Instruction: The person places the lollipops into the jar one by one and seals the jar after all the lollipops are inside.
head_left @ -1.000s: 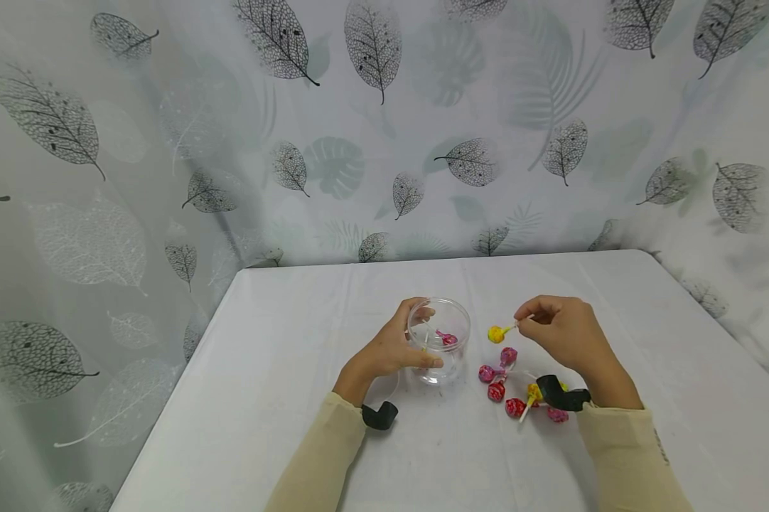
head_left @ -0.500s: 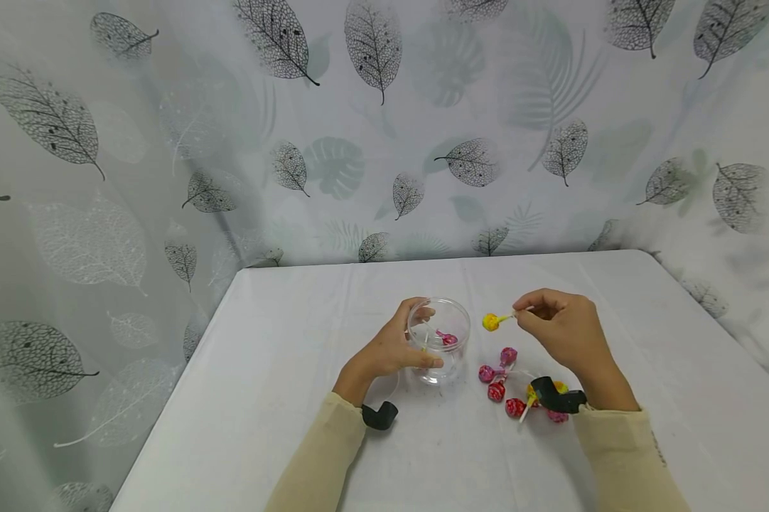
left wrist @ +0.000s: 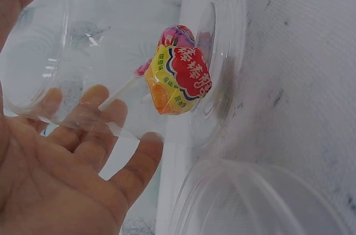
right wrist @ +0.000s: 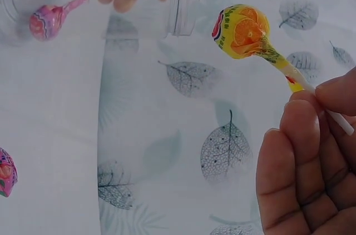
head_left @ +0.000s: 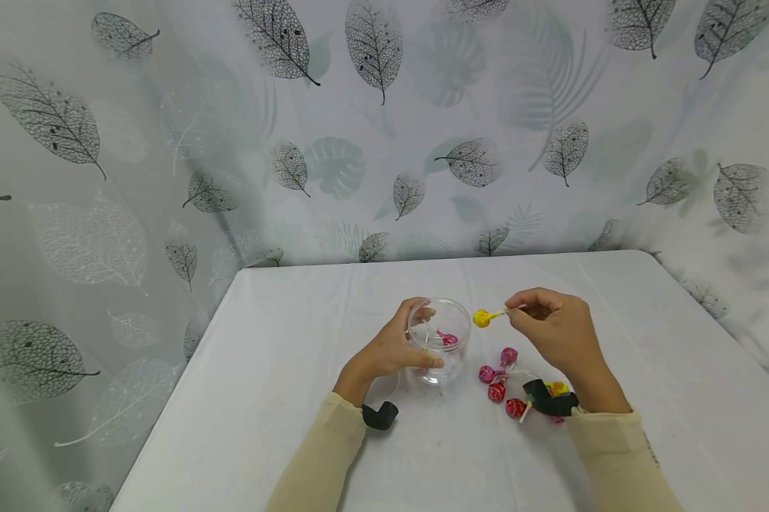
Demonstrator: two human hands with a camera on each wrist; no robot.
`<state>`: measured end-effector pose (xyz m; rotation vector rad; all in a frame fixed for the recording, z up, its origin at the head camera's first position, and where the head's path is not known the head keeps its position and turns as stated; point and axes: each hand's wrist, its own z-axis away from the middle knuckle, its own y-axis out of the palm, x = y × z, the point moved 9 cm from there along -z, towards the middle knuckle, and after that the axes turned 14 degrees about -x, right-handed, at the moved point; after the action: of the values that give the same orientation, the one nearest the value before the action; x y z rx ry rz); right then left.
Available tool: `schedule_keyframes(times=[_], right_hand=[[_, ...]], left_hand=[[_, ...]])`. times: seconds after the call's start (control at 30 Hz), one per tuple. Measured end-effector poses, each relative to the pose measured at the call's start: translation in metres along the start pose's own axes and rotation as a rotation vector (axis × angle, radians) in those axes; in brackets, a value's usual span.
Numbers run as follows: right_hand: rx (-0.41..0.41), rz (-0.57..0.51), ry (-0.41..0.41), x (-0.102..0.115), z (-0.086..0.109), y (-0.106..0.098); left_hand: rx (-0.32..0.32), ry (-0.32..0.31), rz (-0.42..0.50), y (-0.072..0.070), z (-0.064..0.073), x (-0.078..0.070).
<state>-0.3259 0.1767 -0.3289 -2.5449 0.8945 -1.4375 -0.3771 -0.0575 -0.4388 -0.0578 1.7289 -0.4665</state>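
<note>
My left hand (head_left: pixel 391 350) wraps round the clear jar (head_left: pixel 461 350), which stands upright on the bench (head_left: pixel 295 398), and my right hand (head_left: pixel 558 331) pinches the yellow lollipop (head_left: pixel 482 318) by its stick, its head just outside the rim. I can't tell whether that head is high enough to clear the edge, so the safe way, I judge, is to lift a little, cross the rim, then tip it head-down. Lowering it well in before I loosen my pinch should spare the pink lollipop (head_left: pixel 448 339) inside a knock. My left grip is best kept firm but light, since thin plastic may flex. My black wrist mount (head_left: pixel 549 400) overhangs the loose lollipops (head_left: pixel 496 392), so I should avoid dragging it.
</note>
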Motion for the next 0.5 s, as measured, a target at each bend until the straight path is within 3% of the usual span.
schedule_keyframes(times=[0.5], right_hand=[[0.015,-0.027,-0.043,0.014,0.006,0.009]], left_hand=[[0.003,-0.022,-0.003,0.0,0.001,0.001]])
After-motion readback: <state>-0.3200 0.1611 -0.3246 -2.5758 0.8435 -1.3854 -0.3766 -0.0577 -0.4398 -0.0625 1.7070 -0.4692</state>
